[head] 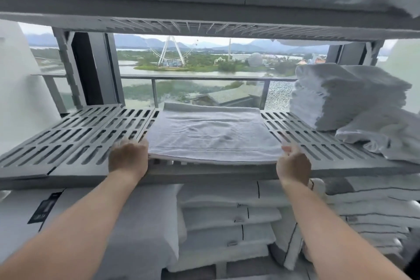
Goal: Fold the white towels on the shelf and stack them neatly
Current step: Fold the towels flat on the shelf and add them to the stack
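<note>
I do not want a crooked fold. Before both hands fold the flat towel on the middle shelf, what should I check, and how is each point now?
1. Left hand grips the flat towel at its near left corner: ok.
2. Right hand pinches its near right corner: ok.
3. Towel lies smooth on the shelf: ok.
4. Nothing lies on the towel: ok.
5. Edges of its lower layers match: cannot tell.
6. Loose towel beside the folded stack is folded: not ok, crumpled.
</note>
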